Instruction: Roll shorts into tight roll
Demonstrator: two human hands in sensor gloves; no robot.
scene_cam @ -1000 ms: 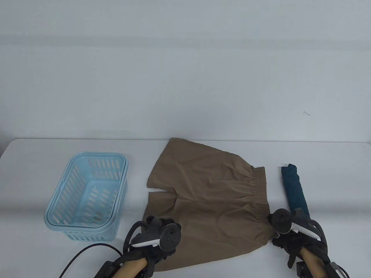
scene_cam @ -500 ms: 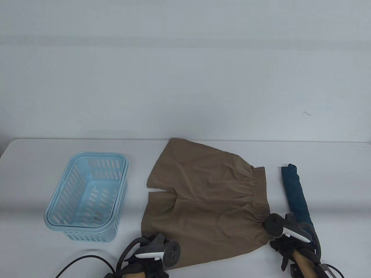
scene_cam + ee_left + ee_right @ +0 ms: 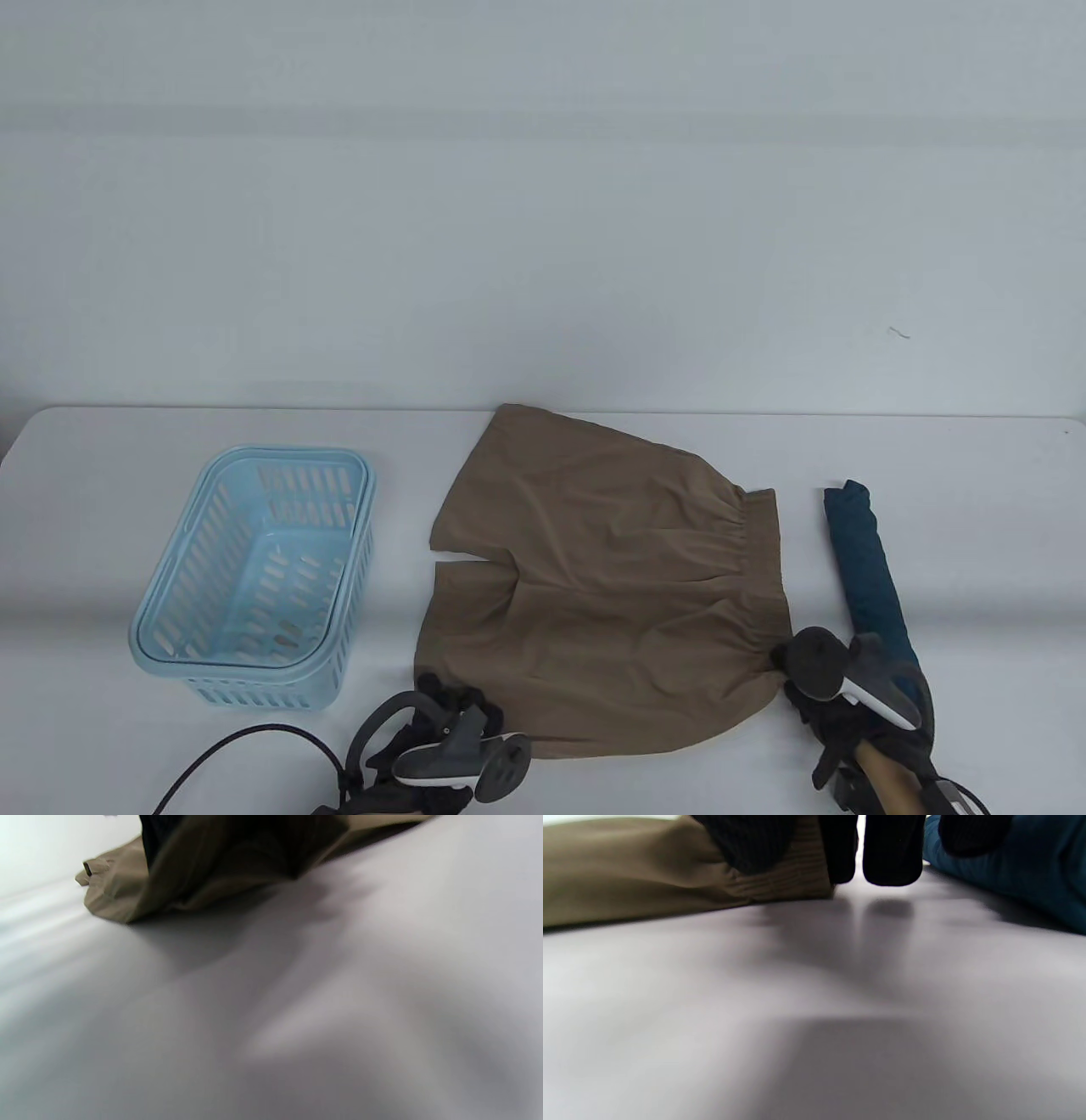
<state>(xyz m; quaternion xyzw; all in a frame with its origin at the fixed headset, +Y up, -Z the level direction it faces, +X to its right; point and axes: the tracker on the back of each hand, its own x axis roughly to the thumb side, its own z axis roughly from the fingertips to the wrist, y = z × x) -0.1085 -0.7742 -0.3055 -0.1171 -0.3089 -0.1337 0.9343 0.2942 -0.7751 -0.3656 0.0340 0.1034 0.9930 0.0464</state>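
Observation:
Brown shorts [image 3: 611, 577] lie flat on the white table, legs to the left and the gathered waistband [image 3: 751, 552] to the right. My left hand [image 3: 445, 694] is at the near left leg hem. In the left wrist view the brown cloth [image 3: 123, 895] is draped round my dark gloved fingers [image 3: 161, 832] and raised off the table. My right hand [image 3: 799, 686] is at the near corner of the waistband. In the right wrist view my thumb [image 3: 746, 840] presses the ribbed waistband [image 3: 780, 882], with two other fingers [image 3: 891, 853] beside it touching the table.
A light blue slotted basket [image 3: 366, 509] stands at the left. A dark teal rolled garment [image 3: 865, 560] lies right of the shorts, close to my right hand, also seen in the right wrist view [image 3: 1031, 878]. A black cable [image 3: 246, 739] curves at the near left.
Both hands have drawn back toward the near edge. The left hand has turned and taken up the hem. The near edge of the shorts has lifted and sits farther from the view's bottom.

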